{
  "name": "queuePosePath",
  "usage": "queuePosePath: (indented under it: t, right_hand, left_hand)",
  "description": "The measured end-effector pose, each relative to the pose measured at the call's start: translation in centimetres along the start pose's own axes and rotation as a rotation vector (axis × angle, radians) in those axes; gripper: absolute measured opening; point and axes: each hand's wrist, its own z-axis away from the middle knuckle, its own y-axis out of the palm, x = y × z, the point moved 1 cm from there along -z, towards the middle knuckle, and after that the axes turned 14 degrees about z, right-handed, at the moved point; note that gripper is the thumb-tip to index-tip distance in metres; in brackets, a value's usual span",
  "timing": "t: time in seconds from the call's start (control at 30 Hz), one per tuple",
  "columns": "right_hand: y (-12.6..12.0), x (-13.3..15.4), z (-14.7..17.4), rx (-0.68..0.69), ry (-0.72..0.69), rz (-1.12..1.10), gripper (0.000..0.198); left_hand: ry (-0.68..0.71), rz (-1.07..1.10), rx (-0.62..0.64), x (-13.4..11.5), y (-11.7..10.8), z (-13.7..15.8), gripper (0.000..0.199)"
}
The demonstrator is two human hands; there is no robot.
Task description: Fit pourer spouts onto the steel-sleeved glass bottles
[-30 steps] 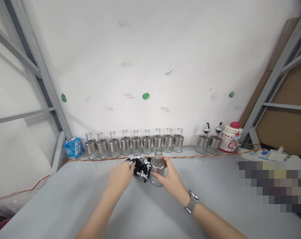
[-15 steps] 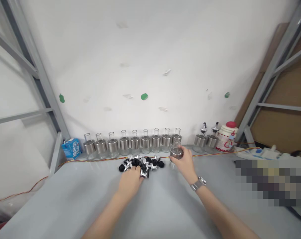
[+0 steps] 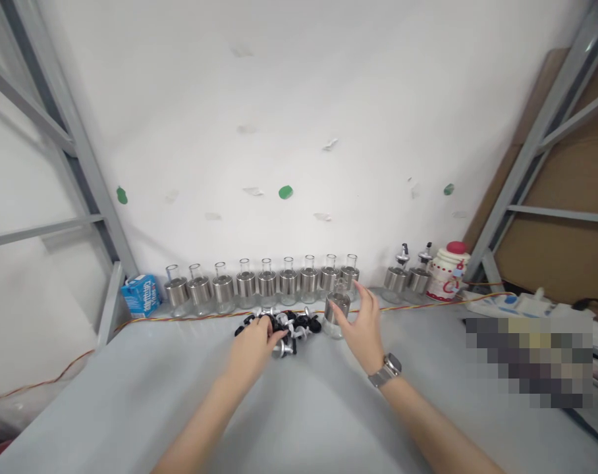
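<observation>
A glass bottle with a metal band round its middle stands upright on the table, right of the pile. My right hand is beside it, thumb in front of the bottle and fingers spread apart past its right side. At the left of a pile of black-and-silver pourer spouts is my left hand. Its fingers curl down among the spouts with the thumb bent towards them; whatever they grip is hidden.
Several similar uncapped bottles line the wall. Two bottles with pourers stand right, beside a red-lidded jar. A blue carton stands left. A twisted wire crosses the table; a white power strip lies right.
The bottle has moved left and now stands on the table. My right hand has loosened from around it, its fingers spreading. My left hand has shifted slightly left at the pile.
</observation>
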Motion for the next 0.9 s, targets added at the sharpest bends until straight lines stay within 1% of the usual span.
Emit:
queuePosePath:
  t: [0.03,0.07,0.1,0.17,0.23,0.27,0.33,0.37,0.43,0.5,0.57,0.6,0.63,0.7,0.77,0.8,0.87,0.9]
  right_hand:
    - [-0.5,0.6,0.0,-0.035,-0.053,-0.006,0.048]
    - [-0.9,1.1,0.2,-0.027,-0.12,-0.02,0.04]
    - [-1.1,1.6,0.4,0.026,-0.19,-0.034,0.032]
    - [-0.8,2.4,1.3,0.234,-0.345,-0.043,0.021]
    - [0.1,3.0,2.6,0.485,-0.477,-0.014,0.018]
    - [0.6,3.2,3.3,0.59,-0.524,0.009,0.017]
    - [1.5,3.5,4.5,0.721,-0.564,0.049,0.015]
    - [1.8,3.7,4.9,0.752,-0.572,0.067,0.014]
    - [2.2,3.7,5.3,0.77,-0.57,0.096,0.01]
    - [2.3,3.6,5.3,0.764,-0.557,0.114,0.008]
    - [2.2,3.4,5.1,0.767,-0.536,0.114,0.007]
    - [2.1,3.3,4.9,0.77,-0.522,0.11,0.007]
    - [2.0,3.2,4.8,0.773,-0.504,0.105,0.006]
    - [1.8,3.1,4.6,0.784,-0.469,0.09,0.005]
    - [1.6,3.2,4.5,0.803,-0.435,0.074,0.006]
    - [1.5,3.2,4.5,0.815,-0.419,0.065,0.007]
    - [1.5,3.2,4.6,0.833,-0.376,0.046,0.01]
    - [1.5,3.1,4.6,0.836,-0.351,0.035,0.012]
  left_hand:
    - [-0.031,0.01,0.017,-0.1,-0.5,0.0,0.03]
    - [-0.042,0.009,0.039,-0.2,-0.9,-0.1,0.03]
    - [-0.036,0.002,0.06,-0.3,-1.2,0.0,0.029]
    - [0.016,-0.02,0.078,-0.6,-1.4,0.2,0.024]
    - [0.075,-0.03,0.085,-0.7,-1.4,0.4,0.021]
    - [0.085,-0.026,0.086,-0.6,-1.2,0.6,0.02]
    - [0.084,0.001,0.066,-0.2,-1.0,0.8,0.019]
    - [0.089,0.024,0.048,0.1,-0.9,0.9,0.017]
    - [0.142,0.09,0.033,0.6,-0.8,1.2,0.015]
    - [0.216,0.154,0.096,0.9,-0.6,1.6,0.014]
    - [0.283,0.152,0.167,0.9,-0.6,2.1,0.017]
    - [0.306,0.129,0.174,0.9,-0.7,2.2,0.017]
    - [0.312,0.102,0.154,0.9,-0.9,2.3,0.018]
    - [0.241,0.055,0.048,1.1,-1.5,2.2,0.022]
    - [0.073,0.02,-0.084,1.8,-2.3,1.7,0.032]
    - [-0.008,-0.009,-0.122,2.2,-2.5,1.5,0.036]
    - [-0.148,-0.062,-0.128,3.1,-2.6,1.1,0.044]
    - [-0.195,-0.065,-0.095,3.5,-2.5,1.0,0.048]
